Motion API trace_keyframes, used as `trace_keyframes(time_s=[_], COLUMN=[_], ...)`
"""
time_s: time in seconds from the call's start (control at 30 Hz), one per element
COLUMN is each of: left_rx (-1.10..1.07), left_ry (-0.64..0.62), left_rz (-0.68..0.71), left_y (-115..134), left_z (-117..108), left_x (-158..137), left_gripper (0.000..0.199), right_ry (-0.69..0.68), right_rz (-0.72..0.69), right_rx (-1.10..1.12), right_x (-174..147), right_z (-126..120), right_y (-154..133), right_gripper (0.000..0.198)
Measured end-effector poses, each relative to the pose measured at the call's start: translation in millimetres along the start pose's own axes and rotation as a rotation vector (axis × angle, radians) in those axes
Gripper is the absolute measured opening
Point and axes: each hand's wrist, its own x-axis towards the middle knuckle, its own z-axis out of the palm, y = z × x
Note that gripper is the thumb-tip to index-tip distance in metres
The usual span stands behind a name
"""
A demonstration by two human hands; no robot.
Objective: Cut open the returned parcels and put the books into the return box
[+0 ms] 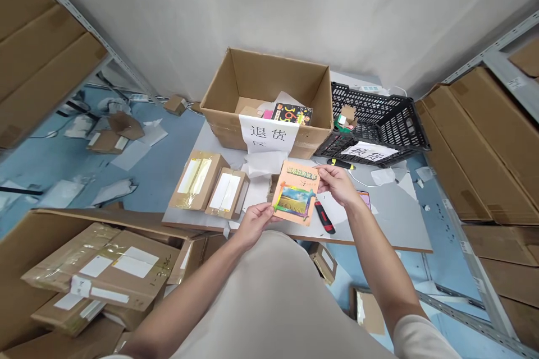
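Note:
An orange book [295,193] with a field picture on its cover is held up over the front of the table. My left hand [255,223] pinches its lower left corner, and my right hand [336,184] grips its upper right edge. Right of the book lies a red and black utility knife [324,217]. Behind it stands an open cardboard box [223,123] with a white paper sign, holding books and papers. Two taped parcels, a larger one [196,179] and a smaller one [228,193], sit to the left.
A black plastic crate [404,123] with small items stands at the back right, a yellow and black cutter [341,164] before it. A phone [364,199] lies on the table [404,230]. A large carton of parcels [126,263] is at lower left. Shelves with cartons [475,140] flank both sides.

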Motion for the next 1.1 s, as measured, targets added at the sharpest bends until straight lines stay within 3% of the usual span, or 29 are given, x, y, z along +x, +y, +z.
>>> trace_keyframes(time_s=[0.23, 0.4, 0.5, 0.57, 0.67, 0.73, 0.8, 0.93, 1.0, 1.1], left_rx=[-0.022, 0.15, 0.627, 1.067, 1.591, 1.765, 1.821, 1.833, 1.816, 1.598], left_ry=[0.042, 0.128, 0.294, 0.341, 0.211, 0.11, 0.07, 0.038, 0.03, 0.1], left_rz=[-0.004, 0.126, 0.332, 0.397, 0.251, 0.097, 0.018, 0.026, 0.056, 0.106], left_y=[-2, 2, 11, 15, 15, 9, 2, -12, -19, -30], left_z=[-6, -28, -58, -79, -99, -103, -102, -93, -88, -87], left_x=[16, 41, 70, 94, 131, 152, 165, 170, 162, 145], left_gripper=[0.037, 0.047, 0.047, 0.061, 0.076, 0.073, 0.062, 0.036, 0.032, 0.035], right_ry=[0.001, 0.067, 0.215, 0.315, 0.401, 0.45, 0.485, 0.469, 0.456, 0.433], right_rz=[0.01, -0.114, -0.257, -0.327, -0.32, -0.24, -0.136, -0.018, -0.044, -0.257], right_rx=[-0.043, 0.006, 0.114, 0.198, 0.275, 0.283, 0.25, 0.159, 0.112, 0.009], right_x=[12, 42, 81, 114, 164, 191, 210, 225, 216, 174], right_z=[0, 4, 5, 6, 9, 12, 15, 16, 11, -4], right_y=[-4, -28, -53, -66, -71, -67, -62, -61, -62, -50], right_gripper=[0.036, 0.035, 0.032, 0.025, 0.014, 0.008, 0.005, 0.01, 0.013, 0.027])
